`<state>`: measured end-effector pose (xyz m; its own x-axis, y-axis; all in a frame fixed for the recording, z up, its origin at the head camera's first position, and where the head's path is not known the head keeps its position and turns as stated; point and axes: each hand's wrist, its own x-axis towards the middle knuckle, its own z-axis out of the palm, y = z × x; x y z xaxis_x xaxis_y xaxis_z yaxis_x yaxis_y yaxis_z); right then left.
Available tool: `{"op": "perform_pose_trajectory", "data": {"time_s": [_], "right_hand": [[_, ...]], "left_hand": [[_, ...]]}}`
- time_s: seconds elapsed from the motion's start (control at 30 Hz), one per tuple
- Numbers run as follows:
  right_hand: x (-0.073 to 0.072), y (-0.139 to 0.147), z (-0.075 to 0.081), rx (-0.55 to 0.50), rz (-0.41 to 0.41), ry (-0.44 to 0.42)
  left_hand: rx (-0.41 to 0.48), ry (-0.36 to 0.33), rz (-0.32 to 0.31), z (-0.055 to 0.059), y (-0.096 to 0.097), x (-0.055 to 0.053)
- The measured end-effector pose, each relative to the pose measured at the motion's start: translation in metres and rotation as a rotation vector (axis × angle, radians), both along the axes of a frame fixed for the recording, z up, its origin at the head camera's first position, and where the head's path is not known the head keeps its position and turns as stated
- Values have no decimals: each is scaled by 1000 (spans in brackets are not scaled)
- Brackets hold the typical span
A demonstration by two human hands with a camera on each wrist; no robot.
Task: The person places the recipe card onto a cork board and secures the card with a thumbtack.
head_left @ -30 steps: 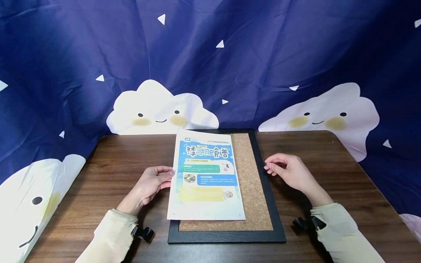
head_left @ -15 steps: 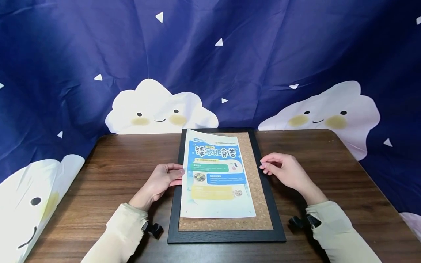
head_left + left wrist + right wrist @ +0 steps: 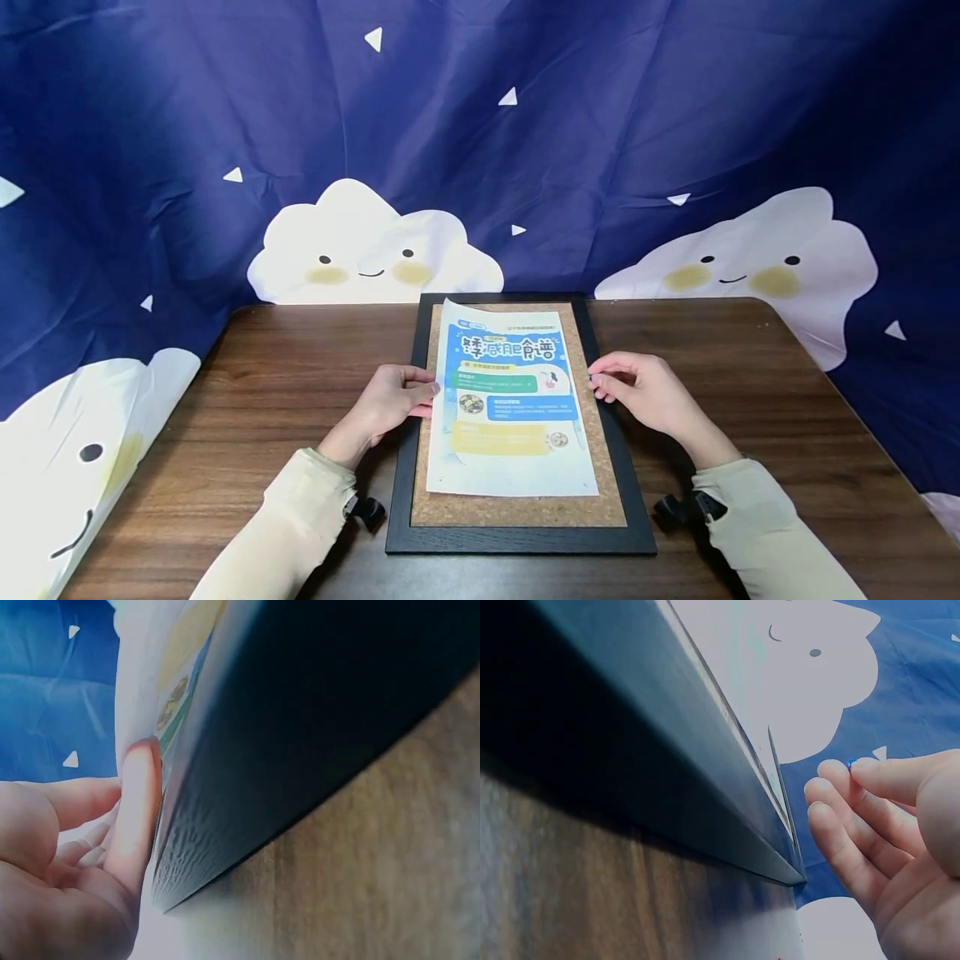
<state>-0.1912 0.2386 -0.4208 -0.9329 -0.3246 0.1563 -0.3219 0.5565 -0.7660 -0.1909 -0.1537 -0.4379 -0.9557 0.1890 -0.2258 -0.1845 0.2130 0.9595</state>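
A printed poster (image 3: 517,475) with blue, green and yellow panels lies over the black-framed corkboard (image 3: 525,537). In the head view, my left hand (image 3: 390,400) pinches the poster's left edge between thumb and fingers. The left wrist view shows the left thumb (image 3: 135,817) on the poster's printed face, beside the black frame. At the board's right side, my right hand (image 3: 645,387) pinches a tiny blue object (image 3: 851,764) between thumb and index fingertip. Most of that object is hidden by the fingers, and I cannot tell its kind. The poster's top left corner curls up slightly.
The board rests on a dark brown wooden table (image 3: 300,350), near its back edge at the top. Behind the table hangs a dark blue cloth (image 3: 480,125) with white clouds. Black wrist cameras are strapped on both sleeves.
My left hand has moved right with the poster, bringing it from over the board's left frame onto the cork. My right hand has shifted slightly left, to the board's right edge.
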Motion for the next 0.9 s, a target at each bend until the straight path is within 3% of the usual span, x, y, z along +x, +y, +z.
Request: {"op": "perform_pose_trajectory", "data": {"time_s": [0.23, 0.67, 0.8, 0.9], "right_hand": [[0, -2, -4, -16, 15, 11], [-1, -11, -2, -27, 46, -15], [-1, -12, -1, -27, 50, -23], [-3, -13, 0, -23, 52, -21]], "left_hand": [[-33, 40, -27, -1, 3, -2], [-79, 27, -36, 2, 9, -3], [-185, 73, -48, 7, 5, -1], [-328, 182, -72, 12, 1, 1]]}}
